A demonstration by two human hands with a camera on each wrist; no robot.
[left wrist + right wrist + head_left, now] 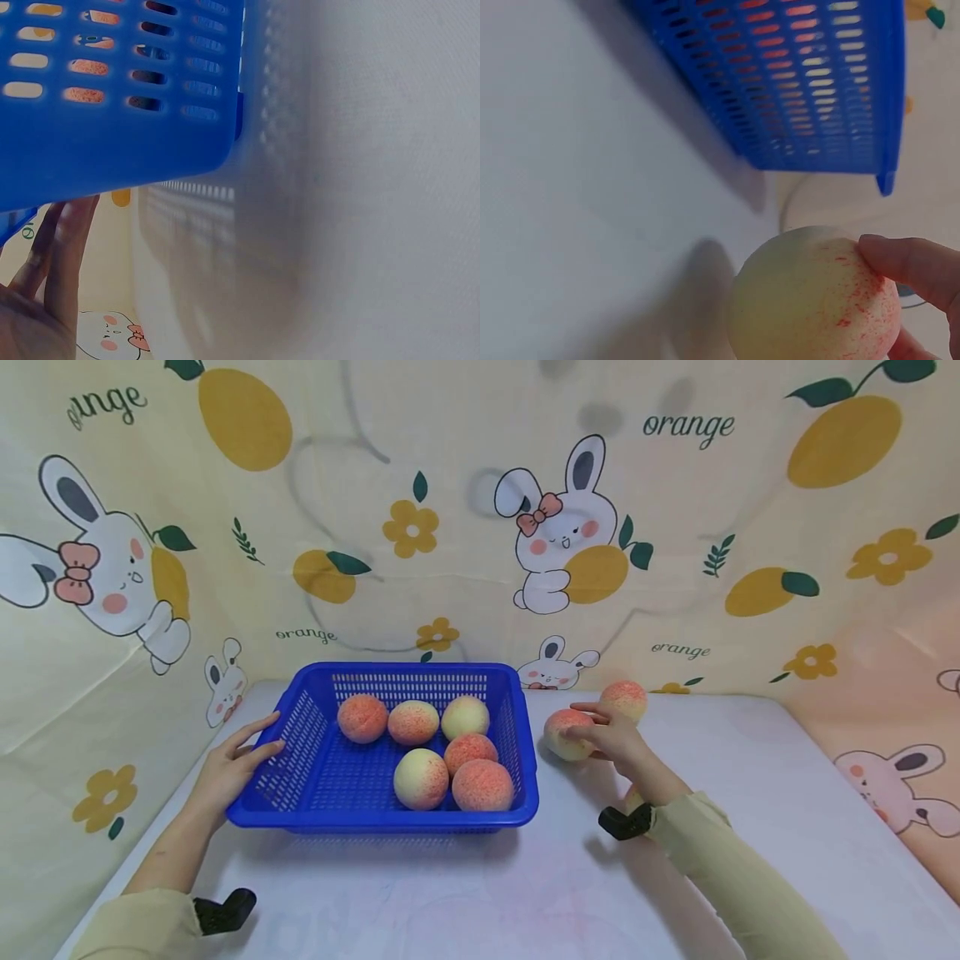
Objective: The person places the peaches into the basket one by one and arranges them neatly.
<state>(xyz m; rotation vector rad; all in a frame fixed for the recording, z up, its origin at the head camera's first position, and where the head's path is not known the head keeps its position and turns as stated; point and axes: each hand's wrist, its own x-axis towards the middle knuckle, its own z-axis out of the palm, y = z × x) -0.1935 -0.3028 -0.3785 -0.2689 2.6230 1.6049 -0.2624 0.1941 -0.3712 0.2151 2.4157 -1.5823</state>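
A blue basket [330, 818] holds several peaches, among them a pale one [421, 779] near its front. My left hand [228, 768] rests on the basket's left side, fingers over the rim; in the left wrist view the fingers of the hand [52, 277] lie against the blue wall [112, 157]. To the right of the basket, my right hand [618, 739] grips a yellow and red peach [567, 735]. The right wrist view shows this peach [810, 300] between the thumb and fingers of the hand [926, 277], beside the basket wall [817, 154].
Another peach [624, 698] lies behind my right hand on the white table [420, 893]. One more [633, 795] is partly hidden under my right wrist. A patterned cloth [450, 427] with rabbits and oranges hangs behind the table.
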